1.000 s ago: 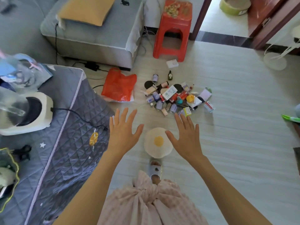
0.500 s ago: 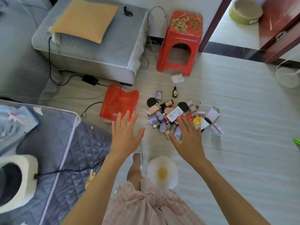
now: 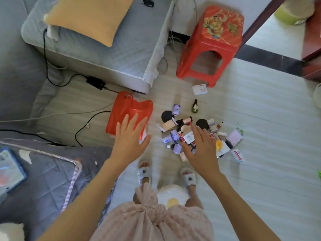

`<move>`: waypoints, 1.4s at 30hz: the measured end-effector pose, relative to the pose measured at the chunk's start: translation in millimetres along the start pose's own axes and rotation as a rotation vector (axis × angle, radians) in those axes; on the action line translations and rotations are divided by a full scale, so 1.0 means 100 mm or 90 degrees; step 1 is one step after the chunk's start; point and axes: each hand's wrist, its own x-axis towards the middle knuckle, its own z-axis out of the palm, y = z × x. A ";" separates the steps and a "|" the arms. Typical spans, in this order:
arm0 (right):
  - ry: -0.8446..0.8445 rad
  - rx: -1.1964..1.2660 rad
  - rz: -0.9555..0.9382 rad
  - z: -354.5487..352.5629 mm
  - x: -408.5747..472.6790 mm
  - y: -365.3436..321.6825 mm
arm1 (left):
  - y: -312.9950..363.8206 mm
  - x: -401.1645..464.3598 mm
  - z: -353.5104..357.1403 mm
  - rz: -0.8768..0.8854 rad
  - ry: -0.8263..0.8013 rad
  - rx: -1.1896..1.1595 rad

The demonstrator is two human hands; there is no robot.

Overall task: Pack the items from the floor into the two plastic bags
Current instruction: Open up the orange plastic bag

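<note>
Fingers (image 3: 125,121) of our left hand (image 3: 130,143) are spread straight and hold nothing, hanging over the near edge of the red bag (image 3: 127,111), which lies flat on the floor (image 3: 260,119); whether they touch it we cannot tell. Our right hand (image 3: 202,150) is likewise open and empty, fingers splayed above the pile (image 3: 187,134) of small bottles, boxes and tubes heaped on the floor just right of the bag.

Going left to right across the room: a grey sofa fills the far left, with a quilted bed (image 3: 43,180) below it carrying a blue tablet (image 3: 10,171). A grey ottoman (image 3: 107,54) stands behind, a yellow cushion (image 3: 88,16) on top, and black cables with an adapter (image 3: 95,82) trail along the floor beside it. Our feet in pale slippers (image 3: 145,173) stand on pale striped flooring near the pile. A dark little bottle (image 3: 195,106) and a white box (image 3: 199,89) lie apart from the heap, the box just beside a red stool (image 3: 213,44). Beyond the stool a dark threshold leads to a doorway, where a green tub (image 3: 291,13) sits.
</note>
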 end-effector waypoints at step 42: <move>0.257 -0.160 -0.446 3.03 1.97 1.52 | -1.08 1.27 3.18 0.110 0.322 0.299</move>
